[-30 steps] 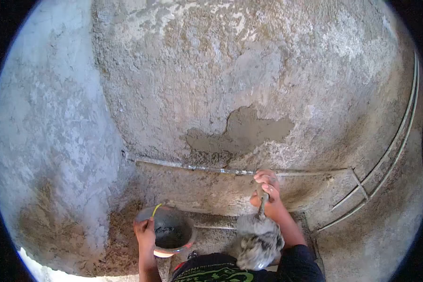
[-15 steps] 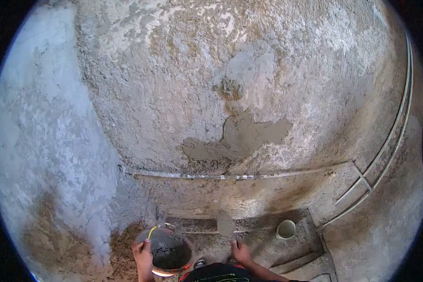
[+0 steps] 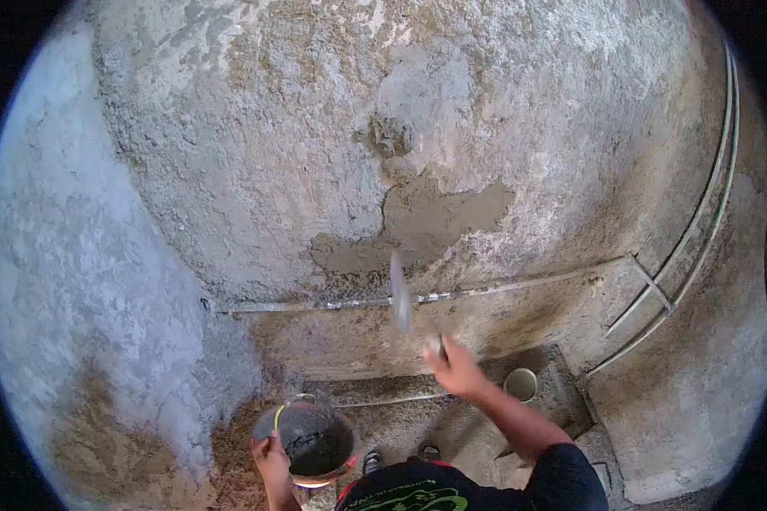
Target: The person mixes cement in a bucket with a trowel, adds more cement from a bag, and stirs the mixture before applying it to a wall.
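Note:
My right hand [image 3: 457, 368] is closed around the handle of a trowel [image 3: 400, 294], its blade blurred by motion and raised in front of the wall's lower part. Behind and above the blade spreads a damp grey patch of mortar [image 3: 439, 217] on the rough wall [image 3: 264, 153]. Down at the left, my left hand [image 3: 273, 460] grips the rim of a bucket [image 3: 349, 439] at its near-left side. Dark wet mortar [image 3: 317, 450] lies inside it, and a yellow handle [image 3: 279, 416] stands by the rim.
A small pale bucket [image 3: 521, 385] stands on the floor at right. Thin conduits [image 3: 717, 192] run down the right wall, and a narrow pipe [image 3: 520, 287] crosses the wall low down. Smooth bluish plaster [image 3: 51, 255] covers the left wall. My feet [image 3: 372, 462] are beside the mortar bucket.
My right hand has risen with the trowel from low over the floor towards the mortar patch. My left hand stays at the bucket rim. The whole view has shifted slightly.

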`<state>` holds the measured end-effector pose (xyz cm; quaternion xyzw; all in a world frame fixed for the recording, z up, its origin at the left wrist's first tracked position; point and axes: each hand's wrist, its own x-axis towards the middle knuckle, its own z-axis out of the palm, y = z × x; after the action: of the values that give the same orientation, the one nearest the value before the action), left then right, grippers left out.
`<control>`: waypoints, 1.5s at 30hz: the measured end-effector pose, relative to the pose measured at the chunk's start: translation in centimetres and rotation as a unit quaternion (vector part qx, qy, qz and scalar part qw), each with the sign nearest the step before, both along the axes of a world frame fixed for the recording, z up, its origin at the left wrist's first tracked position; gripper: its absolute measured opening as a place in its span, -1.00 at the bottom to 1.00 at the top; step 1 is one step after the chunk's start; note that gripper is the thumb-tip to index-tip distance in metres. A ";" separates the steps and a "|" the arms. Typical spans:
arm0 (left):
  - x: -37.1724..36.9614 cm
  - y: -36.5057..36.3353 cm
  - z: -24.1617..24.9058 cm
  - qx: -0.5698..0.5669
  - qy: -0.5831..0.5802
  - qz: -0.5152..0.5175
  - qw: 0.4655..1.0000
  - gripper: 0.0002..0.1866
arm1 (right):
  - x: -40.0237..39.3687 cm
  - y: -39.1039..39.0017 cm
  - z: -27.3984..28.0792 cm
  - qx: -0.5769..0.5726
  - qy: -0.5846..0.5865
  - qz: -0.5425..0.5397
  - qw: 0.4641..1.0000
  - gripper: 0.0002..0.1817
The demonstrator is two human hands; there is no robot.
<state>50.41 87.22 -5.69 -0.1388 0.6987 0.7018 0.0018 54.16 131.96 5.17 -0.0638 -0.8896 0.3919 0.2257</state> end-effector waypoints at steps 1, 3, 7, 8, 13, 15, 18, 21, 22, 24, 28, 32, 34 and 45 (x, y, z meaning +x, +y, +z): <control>0.1 0.1 -0.6 -0.040 0.039 -0.001 0.998 -0.61 | -1.7 0.4 4.1 -0.080 0.065 0.036 0.994 -0.65; 0.9 1.9 1.1 -0.018 0.005 0.046 0.999 -0.60 | -5.8 2.8 8.2 -0.046 0.129 -0.040 0.990 -0.69; 1.3 2.2 1.4 -0.011 -0.019 0.051 0.998 -0.59 | -11.4 5.3 15.4 0.146 0.214 -0.149 0.954 -0.66; 1.3 2.2 1.3 -0.009 -0.018 0.055 0.998 -0.59 | -12.7 5.8 16.0 0.147 0.216 -0.145 0.954 -0.66; 1.6 2.3 0.9 -0.025 0.009 0.064 0.998 -0.59 | -16.3 6.0 16.3 0.279 0.034 -0.213 0.936 -0.53; 1.7 3.0 1.3 -0.027 0.002 0.084 0.996 -0.59 | -16.7 6.1 16.1 0.299 0.028 -0.205 0.932 -0.55; 1.0 0.7 -4.8 -0.097 0.010 0.088 0.991 -0.60 | -16.9 7.0 15.2 0.346 0.019 -0.199 0.917 -0.58; 0.5 0.4 -6.0 -0.123 0.037 0.075 0.989 -0.61 | -17.1 8.1 14.0 0.403 0.016 -0.202 0.892 -0.60; 0.5 1.4 -4.4 -0.083 0.042 0.077 0.993 -0.61 | -17.0 8.4 13.7 0.433 0.009 -0.201 0.879 -0.59; 1.1 3.5 0.1 -0.057 0.009 0.056 0.997 -0.61 | -16.9 8.1 13.4 0.447 0.016 -0.211 0.869 -0.59; 0.6 4.1 0.4 -0.046 -0.016 0.062 0.997 -0.58 | -17.0 8.6 11.0 0.484 0.051 -0.198 0.851 -0.63; 1.5 6.1 5.2 -0.009 -0.045 0.034 0.998 -0.57 | -16.4 9.2 8.1 0.485 0.049 -0.191 0.852 -0.63; 1.7 6.3 5.7 -0.030 -0.031 0.006 0.999 -0.55 | -15.7 9.6 6.7 0.472 0.030 -0.159 0.867 -0.64; 0.5 5.8 1.0 -0.007 -0.052 0.032 0.998 -0.58 | -13.4 8.9 13.8 0.483 0.181 -0.149 0.844 -0.66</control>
<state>50.89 93.05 -4.71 -0.1975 0.6981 0.6881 0.0148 40.75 140.85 19.00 -0.0067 -0.8894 -0.1209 0.4408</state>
